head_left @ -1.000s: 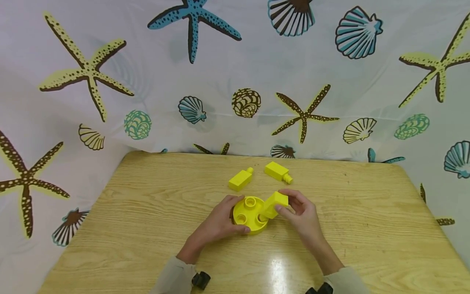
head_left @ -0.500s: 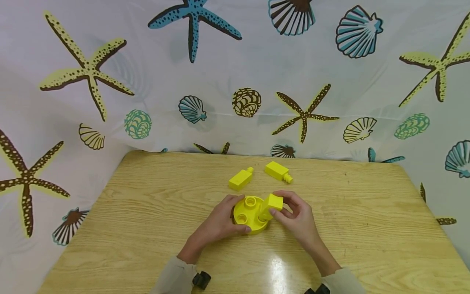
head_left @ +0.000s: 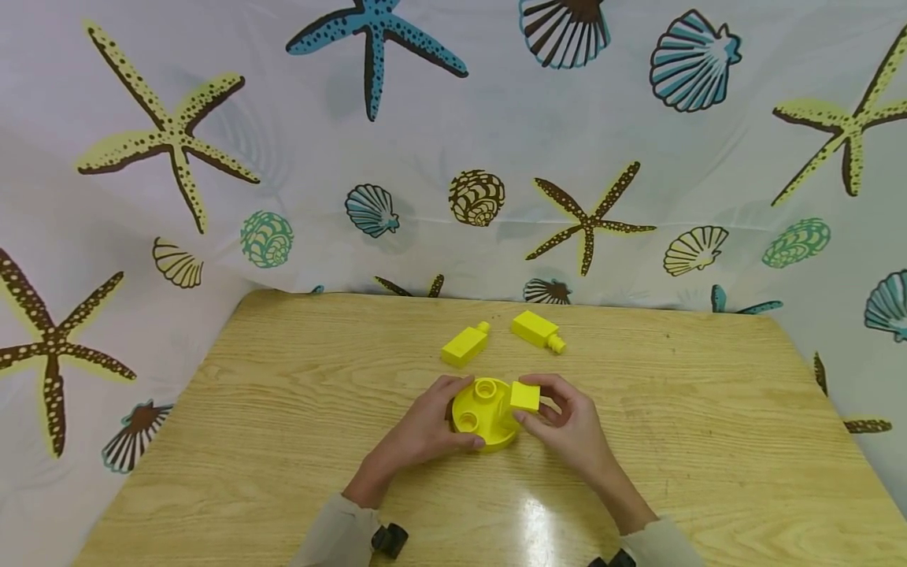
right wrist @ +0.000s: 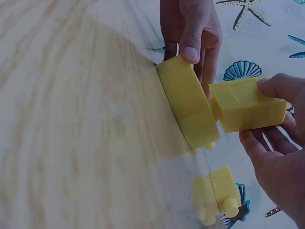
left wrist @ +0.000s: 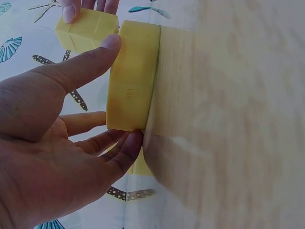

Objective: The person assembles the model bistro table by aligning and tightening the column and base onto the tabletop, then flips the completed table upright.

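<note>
A round yellow base [head_left: 489, 441] with raised ring sockets lies on the table. My left hand [head_left: 425, 429] grips its rim from the left, thumb at the near side and fingers around the far side; in the left wrist view the thumb presses the base's edge [left wrist: 133, 76]. My right hand [head_left: 574, 425] pinches a yellow rectangular block [head_left: 525, 397] between thumb and fingers. That block stands about upright over the base's right socket, which it hides in the head view. In the right wrist view a narrow neck joins the block [right wrist: 248, 105] to the base [right wrist: 188, 105].
Beyond the base lie two more yellow blocks with pegs, one on the left [head_left: 464, 346] and one on the right [head_left: 534, 329]. The wooden table [head_left: 283, 378] ends at a hanging sheet [head_left: 425, 260] printed with starfish and shells.
The block in my right hand has gone from leaning right to about upright, its top moving left and slightly down. My left hand stays on the base, which has barely shifted.
</note>
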### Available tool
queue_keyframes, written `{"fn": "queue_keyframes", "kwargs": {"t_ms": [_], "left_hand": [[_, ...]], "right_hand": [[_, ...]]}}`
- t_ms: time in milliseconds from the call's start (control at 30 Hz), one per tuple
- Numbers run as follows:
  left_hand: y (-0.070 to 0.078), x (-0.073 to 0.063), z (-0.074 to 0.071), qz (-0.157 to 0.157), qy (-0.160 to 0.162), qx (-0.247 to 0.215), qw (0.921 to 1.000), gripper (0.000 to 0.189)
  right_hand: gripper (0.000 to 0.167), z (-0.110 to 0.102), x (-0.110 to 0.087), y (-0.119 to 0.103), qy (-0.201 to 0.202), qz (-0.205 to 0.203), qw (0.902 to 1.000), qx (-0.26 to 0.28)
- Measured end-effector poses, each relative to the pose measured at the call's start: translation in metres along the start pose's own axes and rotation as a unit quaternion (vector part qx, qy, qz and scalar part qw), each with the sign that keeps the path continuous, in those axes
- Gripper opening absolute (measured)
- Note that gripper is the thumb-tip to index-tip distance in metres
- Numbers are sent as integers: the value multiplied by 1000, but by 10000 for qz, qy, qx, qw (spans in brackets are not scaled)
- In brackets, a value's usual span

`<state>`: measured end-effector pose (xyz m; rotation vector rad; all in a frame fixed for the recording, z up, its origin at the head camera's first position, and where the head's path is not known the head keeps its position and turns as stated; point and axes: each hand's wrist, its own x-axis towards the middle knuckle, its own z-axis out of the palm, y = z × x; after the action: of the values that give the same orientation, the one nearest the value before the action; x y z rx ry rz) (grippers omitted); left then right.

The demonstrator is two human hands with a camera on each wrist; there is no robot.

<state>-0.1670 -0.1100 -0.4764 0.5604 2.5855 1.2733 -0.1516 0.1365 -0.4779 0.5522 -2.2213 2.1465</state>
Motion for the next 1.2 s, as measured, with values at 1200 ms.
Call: {"fn": "queue_keyframes", "kwargs": {"t_ms": [1200], "left_hand": [[-1,1,0,-53,17,22,10000,86]], "right_hand": [[41,-29,3,-2,-1514,-34,9884,101]]}}
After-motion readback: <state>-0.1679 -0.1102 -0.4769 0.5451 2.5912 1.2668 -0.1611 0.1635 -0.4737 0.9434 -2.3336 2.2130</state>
